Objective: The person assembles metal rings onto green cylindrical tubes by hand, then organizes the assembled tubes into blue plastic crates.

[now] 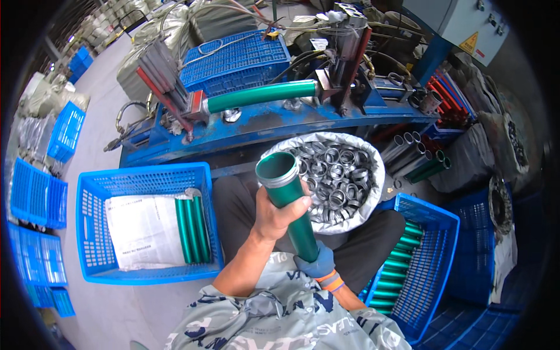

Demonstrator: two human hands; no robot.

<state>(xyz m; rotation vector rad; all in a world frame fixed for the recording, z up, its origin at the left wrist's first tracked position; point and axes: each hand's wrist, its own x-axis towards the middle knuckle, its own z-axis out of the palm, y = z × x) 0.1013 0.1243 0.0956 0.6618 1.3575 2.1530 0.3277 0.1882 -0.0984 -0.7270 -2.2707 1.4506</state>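
A green metal tube [284,195] tilts up in front of my body, its open end toward the far left with a silvery ring around the rim. My bare left hand [278,214] wraps round its upper half, thumb across the front. At the lower end, my right hand [318,263], in a blue glove with an orange cuff, closes round the tube; its fingertips are partly hidden. Just beyond the tube stands a white-lined container [376,201] full of loose metal rings [338,172]. Another green tube [262,96] lies clamped between the two ends of the blue machine [280,121].
A blue crate [87,224] on the left holds several green tubes beside a white sheet [143,230]. The blue crate [452,245] at my right holds more green tubes [391,277]. Bare and green tubes [411,153] stand behind it. Stacked crates [38,192] line the far left.
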